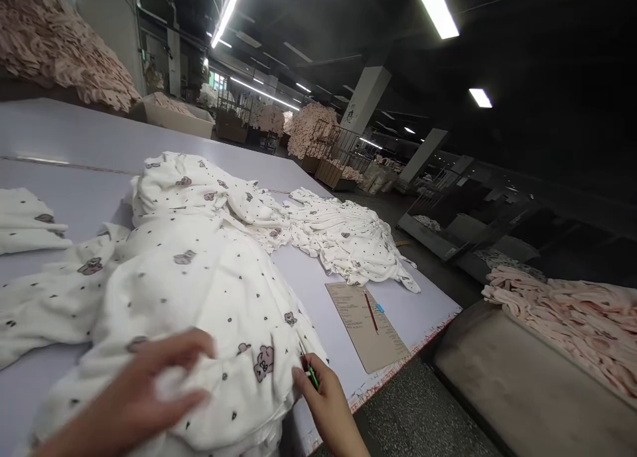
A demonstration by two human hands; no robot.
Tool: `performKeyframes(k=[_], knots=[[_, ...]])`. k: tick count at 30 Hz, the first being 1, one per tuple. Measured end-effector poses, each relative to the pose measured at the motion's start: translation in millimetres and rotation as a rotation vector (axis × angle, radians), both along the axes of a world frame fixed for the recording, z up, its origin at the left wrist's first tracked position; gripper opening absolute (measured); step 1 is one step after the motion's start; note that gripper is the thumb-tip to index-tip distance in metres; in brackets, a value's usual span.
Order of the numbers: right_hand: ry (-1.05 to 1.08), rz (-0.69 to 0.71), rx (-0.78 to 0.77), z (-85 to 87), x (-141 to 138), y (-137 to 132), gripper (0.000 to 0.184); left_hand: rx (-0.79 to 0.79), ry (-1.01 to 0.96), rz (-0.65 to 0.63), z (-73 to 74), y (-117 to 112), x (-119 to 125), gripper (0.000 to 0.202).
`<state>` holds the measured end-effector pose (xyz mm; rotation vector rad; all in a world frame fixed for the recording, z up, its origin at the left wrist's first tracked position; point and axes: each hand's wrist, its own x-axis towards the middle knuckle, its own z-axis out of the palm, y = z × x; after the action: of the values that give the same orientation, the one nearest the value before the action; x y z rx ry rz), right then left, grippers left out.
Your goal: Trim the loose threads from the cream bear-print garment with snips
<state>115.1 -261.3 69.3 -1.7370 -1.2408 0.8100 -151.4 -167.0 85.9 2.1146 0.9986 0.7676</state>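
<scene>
White garments [199,271] printed with small dark spots and pinkish-brown bear figures lie heaped on the table in front of me. Over the near part of this heap is my left hand [144,391], blurred by motion, its thumb and fingers curved but apart with nothing between them. At the heap's right edge, my right hand [323,391] is closed around a small green-handled tool [313,376]. A thin pale tip seems to point from it towards the cloth; the tool's exact kind is hidden by the fingers.
A second pile of the printed garments [348,235] lies farther along the table [318,304]. Beside it rests a brown card [365,327] with writing, a dark red pencil [371,311] and a blue piece [380,308]. A bin [522,377] of pink garments stands right.
</scene>
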Motion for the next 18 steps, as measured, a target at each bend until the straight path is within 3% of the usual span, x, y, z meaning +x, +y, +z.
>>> performKeyframes(k=[3,5,7,9,11,13,15,17,18], knots=[[0.211,0.133,0.038,23.8,-23,6,0.030,0.029,0.095,-0.229,4.2,-17,44,0.047],[0.403,0.195,0.072,33.7,-38,11,0.032,0.035,0.037,-0.257,8.0,-22,60,0.031],[0.505,0.181,0.130,36.3,-50,15,0.033,-0.044,-0.090,-0.245,13.2,-20,61,0.019],[0.488,0.137,0.193,32.6,-59,17,0.034,-0.188,-0.187,-0.188,18.3,-14,51,0.012],[0.403,0.137,0.264,25.2,-64,18,0.036,-0.289,-0.241,-0.049,21.1,-9,38,0.014],[0.242,0.182,0.350,17.0,-68,17,0.044,-0.268,-0.283,0.107,21.0,-7,27,0.016],[0.086,0.243,0.381,10.4,-72,17,0.030,-0.186,-0.344,0.221,19.2,-5,19,0.013],[0.039,0.231,0.318,6.9,-74,17,0.013,-0.181,-0.418,0.240,17.8,-4,13,0.015],[0.055,0.200,0.276,6.4,-75,18,0.017,-0.214,-0.441,0.212,17.5,-4,11,0.014]])
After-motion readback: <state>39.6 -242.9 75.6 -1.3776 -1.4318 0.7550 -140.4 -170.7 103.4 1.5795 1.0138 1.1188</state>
